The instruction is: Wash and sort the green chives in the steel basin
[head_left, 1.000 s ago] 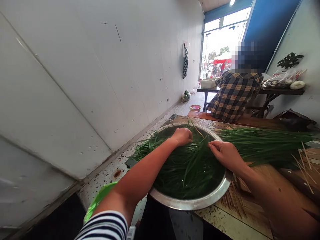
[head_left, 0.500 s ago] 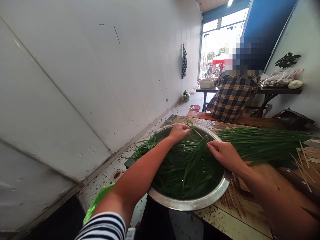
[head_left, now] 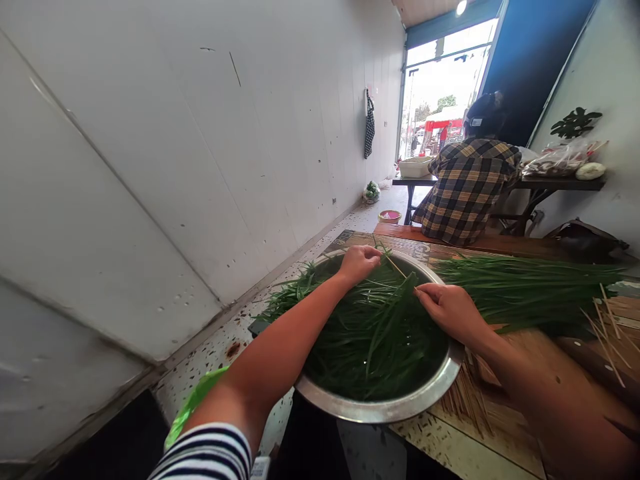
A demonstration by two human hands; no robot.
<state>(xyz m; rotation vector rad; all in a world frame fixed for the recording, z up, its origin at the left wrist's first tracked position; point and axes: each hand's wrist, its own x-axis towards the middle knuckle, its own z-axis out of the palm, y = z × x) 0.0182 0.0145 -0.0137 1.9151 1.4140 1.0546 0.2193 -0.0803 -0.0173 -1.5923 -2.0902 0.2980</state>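
A wide steel basin [head_left: 373, 415] in front of me is full of long green garlic chives [head_left: 345, 353], some spilling over its left rim. Over its far side, my left hand [head_left: 358, 264] is closed in a pinch on chive leaves at one end of a thin bamboo skewer [head_left: 397, 268]. The other end meets the fingertips of my right hand [head_left: 449, 310], pinched shut above the basin's right side. Chives hang from the skewer beside those fingertips. My left fingertips are partly hidden by the hand itself.
More chives [head_left: 525, 287] lie on the wooden table at right, with loose skewers [head_left: 603, 333] and a dark knife handle [head_left: 583, 353]. A skewer bundle [head_left: 467, 397] is under my right forearm. A person in a plaid shirt [head_left: 470, 190] sits ahead. A wall [head_left: 200, 167] runs along the left.
Hardly anything differs. Both hands keep their pinches in nearly the same places, and the skewer and chives between them have barely moved.
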